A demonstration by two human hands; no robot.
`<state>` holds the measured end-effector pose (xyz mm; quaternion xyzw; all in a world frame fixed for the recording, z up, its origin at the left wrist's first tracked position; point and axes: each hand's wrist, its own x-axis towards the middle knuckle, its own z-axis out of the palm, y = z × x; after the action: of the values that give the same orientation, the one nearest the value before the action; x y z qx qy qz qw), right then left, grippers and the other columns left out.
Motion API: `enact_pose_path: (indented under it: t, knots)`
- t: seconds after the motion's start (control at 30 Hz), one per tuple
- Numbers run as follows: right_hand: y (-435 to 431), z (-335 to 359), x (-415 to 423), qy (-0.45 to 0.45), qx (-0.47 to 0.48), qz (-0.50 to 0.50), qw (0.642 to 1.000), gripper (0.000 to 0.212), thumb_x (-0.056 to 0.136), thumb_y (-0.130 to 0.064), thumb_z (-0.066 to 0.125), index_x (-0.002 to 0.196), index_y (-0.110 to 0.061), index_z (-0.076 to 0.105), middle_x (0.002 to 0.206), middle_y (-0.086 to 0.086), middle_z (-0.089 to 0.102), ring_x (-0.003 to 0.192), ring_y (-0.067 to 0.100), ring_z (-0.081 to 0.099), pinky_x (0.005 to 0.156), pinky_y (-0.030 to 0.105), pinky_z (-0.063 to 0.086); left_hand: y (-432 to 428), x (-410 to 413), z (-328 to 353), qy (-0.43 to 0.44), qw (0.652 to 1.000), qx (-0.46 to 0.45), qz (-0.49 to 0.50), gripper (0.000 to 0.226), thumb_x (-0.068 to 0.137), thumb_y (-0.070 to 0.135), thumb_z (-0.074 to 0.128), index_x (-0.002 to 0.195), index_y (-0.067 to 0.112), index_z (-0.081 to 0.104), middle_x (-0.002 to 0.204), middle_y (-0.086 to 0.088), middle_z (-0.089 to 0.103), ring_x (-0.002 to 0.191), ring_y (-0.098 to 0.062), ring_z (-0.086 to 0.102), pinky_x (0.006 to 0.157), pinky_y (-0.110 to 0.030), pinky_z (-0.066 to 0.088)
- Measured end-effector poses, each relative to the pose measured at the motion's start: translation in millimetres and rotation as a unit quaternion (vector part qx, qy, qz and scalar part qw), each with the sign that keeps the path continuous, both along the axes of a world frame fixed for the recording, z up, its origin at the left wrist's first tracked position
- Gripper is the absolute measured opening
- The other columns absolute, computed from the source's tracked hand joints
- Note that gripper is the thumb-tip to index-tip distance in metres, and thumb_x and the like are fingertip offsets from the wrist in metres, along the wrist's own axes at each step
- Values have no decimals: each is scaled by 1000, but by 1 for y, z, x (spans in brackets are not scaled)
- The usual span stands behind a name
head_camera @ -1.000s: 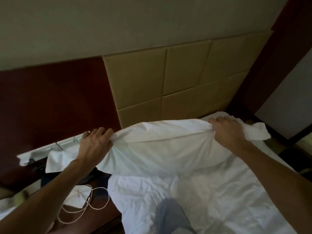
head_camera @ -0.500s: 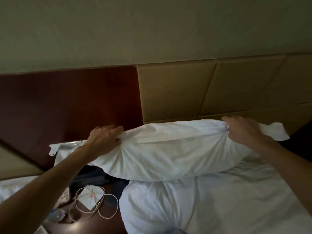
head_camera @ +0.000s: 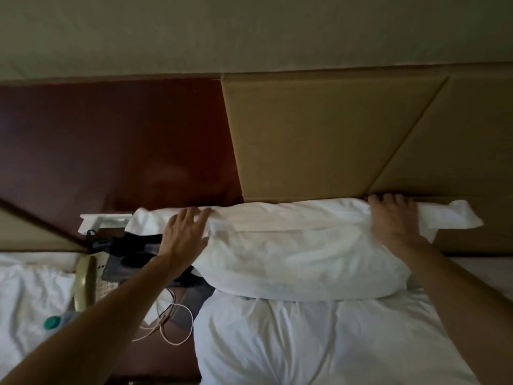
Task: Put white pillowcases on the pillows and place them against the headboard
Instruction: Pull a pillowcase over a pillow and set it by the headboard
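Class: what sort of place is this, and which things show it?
Probably a hotel bedroom: a padded headboard, a white pillow on white bedding, and what looks like a bedside telephone.

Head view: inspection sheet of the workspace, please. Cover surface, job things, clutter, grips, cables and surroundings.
Surface: bed, white sheet rumpled.
Job's things: pillow, cased, lying across the bed's head, far edge at the headboard; the case flap sticks out to the right.
Clutter: phone, bottle and dark item on the nightstand.
Grips: left hand flat on the pillow's left end, fingers spread; right hand over its top right edge, hold unclear.
Cables: cable looped on the nightstand.
Surroundings: wood panel; second bed at left.
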<state>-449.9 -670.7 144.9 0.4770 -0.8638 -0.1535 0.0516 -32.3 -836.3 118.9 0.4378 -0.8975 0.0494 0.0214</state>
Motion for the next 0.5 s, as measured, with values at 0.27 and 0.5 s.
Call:
enact_pose_path:
  t: [0.27,0.5]
  knots:
    - [24,-22,39,-13,-170,177,969,56,76,-9,54,132,-6,52,133,23,46,123,43,43,112,55,25,2,15,-35,-8,997,76,-30,111,82,47,71,157,18,-5,164,-19,-2,152,-32,-7,122,-50,10]
    - [-1,-9,117,-94,-56,241,964,54,74,-15,68,126,-13,58,140,17,47,120,35,51,105,45,40,-19,65,-20,27,999,25,-33,79,90,48,60,153,13,27,159,-19,26,149,-32,20,121,-53,17]
